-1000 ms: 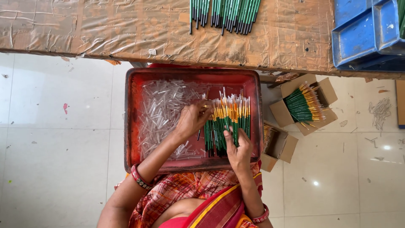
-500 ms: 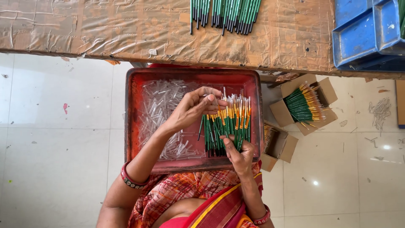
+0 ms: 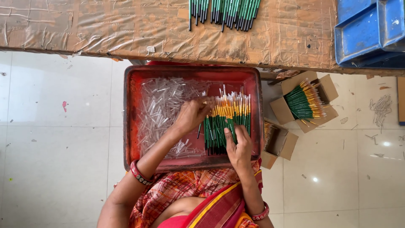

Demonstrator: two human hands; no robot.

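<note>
My left hand [image 3: 192,116] is pinched at the ferrule ends of the green-handled paintbrushes [image 3: 225,124], fingers closed narrowly on what looks like one brush tip or a cap, though I cannot tell which from here. My right hand [image 3: 239,145] lies flat and spread over the lower handles of the same bunch, pressing them down against the red tray [image 3: 130,122] on my lap. The brushes lie side by side just between my hands, tips pointing away from me. To the left of my left hand sits a loose heap of clear plastic caps [image 3: 162,109], spread over most of that half of the tray. The risk I see is the bunch fanning out: if my right palm lifts or slides, the round handles could roll into the caps and mix with them. A careless tug by my left fingers could bend the fine bristles or drag neighbouring brushes askew. The tray rests on my knees, so a shift of my legs might tip it toward the floor. Beyond my right hand, an open cardboard box of brushes [image 3: 303,101] stands on the floor, well apart.
</note>
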